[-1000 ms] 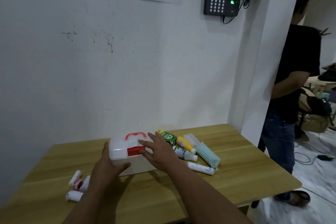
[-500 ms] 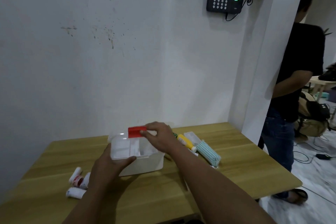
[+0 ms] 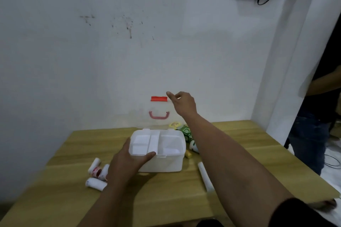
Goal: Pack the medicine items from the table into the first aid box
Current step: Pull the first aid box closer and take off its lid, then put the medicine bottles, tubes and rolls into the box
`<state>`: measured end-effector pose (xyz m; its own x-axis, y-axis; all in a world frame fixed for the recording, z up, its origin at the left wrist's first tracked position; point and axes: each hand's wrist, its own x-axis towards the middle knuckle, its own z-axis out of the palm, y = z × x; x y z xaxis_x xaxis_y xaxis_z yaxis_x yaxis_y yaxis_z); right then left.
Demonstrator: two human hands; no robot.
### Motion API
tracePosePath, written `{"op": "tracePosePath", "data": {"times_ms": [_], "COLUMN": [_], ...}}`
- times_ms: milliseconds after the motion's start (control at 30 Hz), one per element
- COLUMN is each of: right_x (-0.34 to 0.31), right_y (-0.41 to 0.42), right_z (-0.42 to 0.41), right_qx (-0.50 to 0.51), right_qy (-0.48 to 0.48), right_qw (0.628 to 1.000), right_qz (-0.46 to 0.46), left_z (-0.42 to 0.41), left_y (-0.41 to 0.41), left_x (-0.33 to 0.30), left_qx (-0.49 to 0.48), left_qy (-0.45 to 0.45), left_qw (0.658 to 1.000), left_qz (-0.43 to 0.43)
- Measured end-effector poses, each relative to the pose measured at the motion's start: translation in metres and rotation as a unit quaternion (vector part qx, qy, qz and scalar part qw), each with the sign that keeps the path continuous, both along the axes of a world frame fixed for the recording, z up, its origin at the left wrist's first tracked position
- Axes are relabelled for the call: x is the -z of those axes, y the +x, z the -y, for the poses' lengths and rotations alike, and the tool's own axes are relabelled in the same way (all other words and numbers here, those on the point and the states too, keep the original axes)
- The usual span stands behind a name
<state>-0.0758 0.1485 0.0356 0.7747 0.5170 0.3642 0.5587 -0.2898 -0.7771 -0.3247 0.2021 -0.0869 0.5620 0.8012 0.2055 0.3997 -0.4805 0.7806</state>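
bracing comes first: your left hand (image 3: 127, 164) is wrapped over the near left corner of the first aid box (image 3: 162, 160), thumb hooked on the rim of its white divider tray (image 3: 147, 143) and the other fingers down the left wall, a firm hold that likely keeps the light plastic body from sliding while the top swings. just left of that hand, toward the table's (image 3: 258, 156) left edge, a small cluster of white bandage rolls (image 3: 96, 173) lies loose, within easy reach for packing. on the right of the box a white tube (image 3: 205, 177) lies pointing toward the near edge, partly under your forearm. past the box's right wall a yellow bottle (image 3: 188, 154), a white bottle (image 3: 194, 146) and a green carton (image 3: 186, 131) crowd toward the far edge, partly hidden, so you cannot count them all. farther back the clear lid (image 3: 158, 114) stands upright against the wall, its pink handle (image 3: 159, 115) showing through and the red latch (image 3: 159, 98) at the top edge. your right hand (image 3: 182, 104) is at the lid's top right corner, fingers loosely curled and the forefinger pointing at the latch; whether it pinches the lid edge or only steadies it you cannot tell. nothing is packed yet, and the box sits mid-table, open.
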Motion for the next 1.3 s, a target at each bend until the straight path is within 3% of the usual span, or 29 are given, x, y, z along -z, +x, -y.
{"op": "tracePosePath", "data": {"times_ms": [100, 200, 533, 600, 733, 933, 1067, 1300], "right_x": [0.006, 0.013, 0.042, 0.050, 0.068, 0.089, 0.108, 0.112], "right_y": [-0.003, -0.005, 0.015, 0.021, 0.034, 0.043, 0.052, 0.055], "right_z": [-0.001, -0.005, 0.009, 0.014, 0.027, 0.034, 0.027, 0.025], "right_qx": [0.032, -0.015, -0.068, -0.052, -0.001, -0.005, -0.007, 0.049], "right_qy": [0.031, 0.042, -0.058, -0.090, -0.189, -0.388, -0.425, -0.407], "right_qw": [0.998, 0.992, 0.963, 0.969, 0.979, 0.921, 0.902, 0.909], "right_qz": [-0.037, -0.119, -0.253, -0.226, -0.080, 0.047, 0.073, 0.079], "left_z": [-0.001, 0.000, -0.010, -0.008, -0.010, -0.012, -0.013, -0.016], "left_y": [-0.001, 0.000, 0.006, 0.006, 0.005, 0.008, 0.007, 0.010], "left_x": [0.001, 0.002, -0.002, -0.002, 0.000, 0.002, 0.005, 0.008], "left_qx": [-0.008, -0.004, 0.027, 0.031, 0.027, 0.024, 0.027, 0.021], "left_qy": [0.014, 0.021, -0.034, -0.023, -0.020, -0.008, 0.005, 0.017], "left_qw": [1.000, 1.000, 0.999, 0.999, 0.999, 1.000, 0.999, 1.000], "left_qz": [-0.016, -0.008, -0.008, 0.006, 0.017, 0.013, 0.018, 0.016]}}
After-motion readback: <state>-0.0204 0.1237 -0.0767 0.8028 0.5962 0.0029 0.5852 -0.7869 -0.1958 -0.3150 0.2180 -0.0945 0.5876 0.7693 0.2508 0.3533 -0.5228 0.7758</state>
